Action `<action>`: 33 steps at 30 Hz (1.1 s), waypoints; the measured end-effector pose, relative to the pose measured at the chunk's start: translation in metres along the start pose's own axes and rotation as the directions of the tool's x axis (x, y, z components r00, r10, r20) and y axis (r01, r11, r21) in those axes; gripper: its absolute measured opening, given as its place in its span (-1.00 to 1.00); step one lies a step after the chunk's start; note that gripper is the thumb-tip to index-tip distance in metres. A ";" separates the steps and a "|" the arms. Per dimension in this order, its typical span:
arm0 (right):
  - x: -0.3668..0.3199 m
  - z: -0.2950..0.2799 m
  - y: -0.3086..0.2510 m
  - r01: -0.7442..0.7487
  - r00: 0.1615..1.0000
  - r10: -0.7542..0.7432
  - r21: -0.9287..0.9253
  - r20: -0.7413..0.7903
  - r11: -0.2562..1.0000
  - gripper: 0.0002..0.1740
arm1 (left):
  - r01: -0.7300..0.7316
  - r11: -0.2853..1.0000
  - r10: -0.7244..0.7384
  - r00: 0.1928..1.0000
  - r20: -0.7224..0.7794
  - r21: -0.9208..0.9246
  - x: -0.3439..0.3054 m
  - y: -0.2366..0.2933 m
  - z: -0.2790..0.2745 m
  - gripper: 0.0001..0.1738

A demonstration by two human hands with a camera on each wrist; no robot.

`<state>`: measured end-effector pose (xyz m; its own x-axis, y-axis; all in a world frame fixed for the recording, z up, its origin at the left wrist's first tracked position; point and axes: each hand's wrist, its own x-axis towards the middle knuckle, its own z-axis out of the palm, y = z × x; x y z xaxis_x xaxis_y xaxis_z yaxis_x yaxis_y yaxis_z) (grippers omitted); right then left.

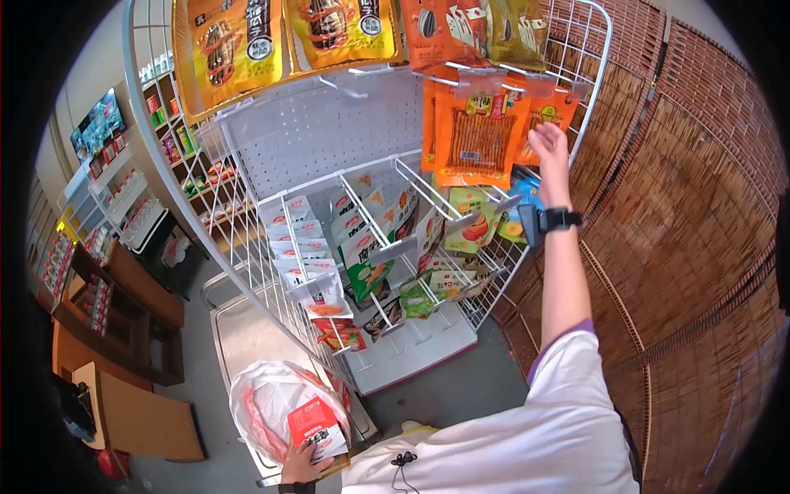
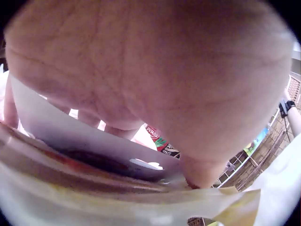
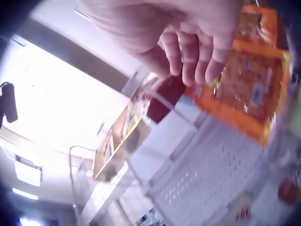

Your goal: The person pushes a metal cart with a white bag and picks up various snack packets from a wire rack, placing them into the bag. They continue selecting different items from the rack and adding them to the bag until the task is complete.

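Note:
My right hand (image 1: 550,146) is raised at the right side of the rack, beside hanging orange snack packets (image 1: 477,140). In the right wrist view its fingers (image 3: 190,59) bend loosely, overlap the edge of an orange packet and hold nothing. Low at the front, my left hand (image 1: 303,465) grips a red-and-white packet (image 1: 317,424) by its near edge. That packet lies at the mouth of a white plastic bag (image 1: 259,391). Close up in the left wrist view, the palm (image 2: 141,61) covers most of the scene, with the thumb and fingertips over a white edge.
A white wire rack (image 1: 234,239) with a perforated back panel stands ahead. Hooks carry green-and-white snack packets (image 1: 362,259) below; yellow packets (image 1: 234,49) fill the top. A woven reed wall (image 1: 675,206) runs along the right. Wooden shelves (image 1: 123,296) stand at left.

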<state>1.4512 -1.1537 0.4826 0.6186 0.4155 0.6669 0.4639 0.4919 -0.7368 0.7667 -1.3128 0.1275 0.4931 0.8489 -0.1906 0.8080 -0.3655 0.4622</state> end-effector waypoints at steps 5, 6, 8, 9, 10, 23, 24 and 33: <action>0.067 0.017 0.041 -0.159 0.982 0.157 0.017 0.101 0.987 -0.04 | 0.097 0.992 -0.098 0.995 -0.015 -0.079 -0.004 0.030 -0.016 -0.23; 0.074 0.025 0.047 -0.163 0.981 0.163 -0.013 0.100 0.987 0.04 | 0.107 0.991 -0.109 0.994 -0.023 -0.083 -0.004 0.033 -0.015 -0.23; 0.084 0.037 0.054 -0.141 0.985 0.143 -0.033 0.091 0.990 0.03 | 0.151 0.988 -0.151 0.988 -0.017 -0.023 -0.005 0.036 -0.016 -0.23; 0.087 0.039 0.053 -0.115 0.985 0.122 -0.064 0.121 0.991 -0.05 | 0.179 0.981 -0.181 0.983 -0.024 -0.074 -0.006 0.043 -0.019 -0.24; 0.090 0.041 0.053 -0.087 0.983 0.101 -0.094 0.151 0.992 -0.13 | 0.190 0.979 -0.193 0.981 -0.029 -0.078 -0.007 0.044 -0.018 -0.24; 0.118 0.043 0.076 -0.323 0.946 0.319 0.118 0.052 0.939 -0.50 | 0.366 0.903 -0.386 0.921 -0.048 -0.226 -0.011 0.030 0.011 -0.23; 0.118 0.040 0.070 -0.327 0.934 0.303 0.112 0.190 0.938 -0.55 | 0.376 0.899 -0.393 0.919 -0.035 -0.225 -0.011 0.030 0.011 -0.23; 0.109 0.044 0.068 -0.237 0.934 0.166 0.201 0.316 0.951 -0.76 | 0.402 0.895 -0.415 0.909 -0.030 -0.192 -0.008 0.037 0.007 -0.24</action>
<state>1.5226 -1.0413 0.5104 0.4541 0.7115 0.5363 0.1671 0.5232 -0.8357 0.7945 -1.3362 0.1398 0.1034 0.9350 -0.3394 0.8599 0.0875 0.5029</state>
